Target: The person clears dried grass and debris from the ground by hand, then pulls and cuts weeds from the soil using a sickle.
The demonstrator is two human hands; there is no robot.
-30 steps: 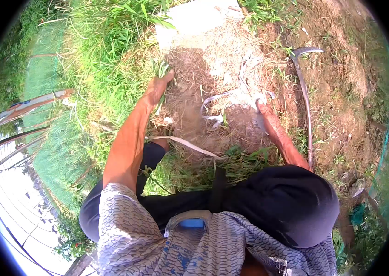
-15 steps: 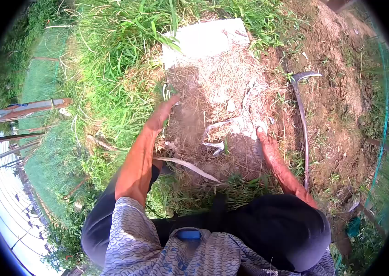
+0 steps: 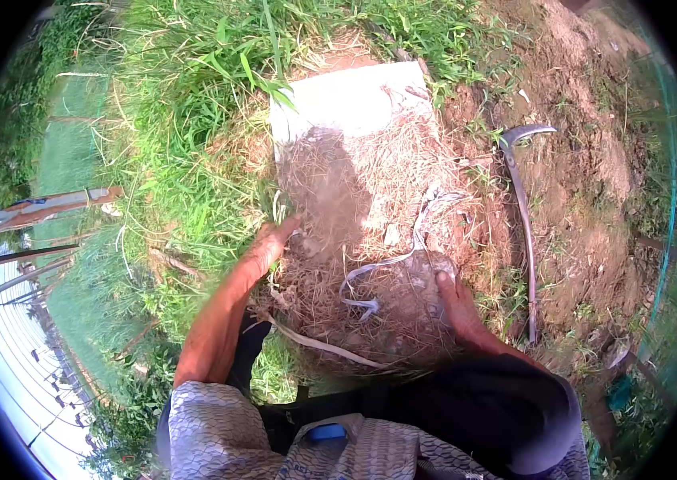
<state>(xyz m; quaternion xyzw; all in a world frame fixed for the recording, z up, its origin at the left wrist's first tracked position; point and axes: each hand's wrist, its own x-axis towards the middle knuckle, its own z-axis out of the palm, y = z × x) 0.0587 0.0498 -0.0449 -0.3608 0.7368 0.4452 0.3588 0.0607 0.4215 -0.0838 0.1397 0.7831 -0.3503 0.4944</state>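
Note:
A white sack (image 3: 354,100) lies flat on the ground, its near part covered with soil and dry grass (image 3: 402,160). My left hand (image 3: 273,242) is closed at the sack's left edge, its fingers partly hidden. On the right edge, my right hand (image 3: 456,304) grips with the thumb on top and the other fingers out of sight. A pale cloth strip (image 3: 378,262) curls over the dirt between the hands. Another pale strip (image 3: 326,346) lies near my knees.
A sickle (image 3: 521,196) with a long handle lies on bare soil to the right. Tall grass (image 3: 194,112) grows along the left and far sides. Weathered poles (image 3: 50,210) and green netting (image 3: 74,168) stand at the left. Teal netting (image 3: 666,200) runs along the right.
Both hands and the sack have shifted toward my body. The cloth strip on top has moved along with it, while the sickle stays about where it was.

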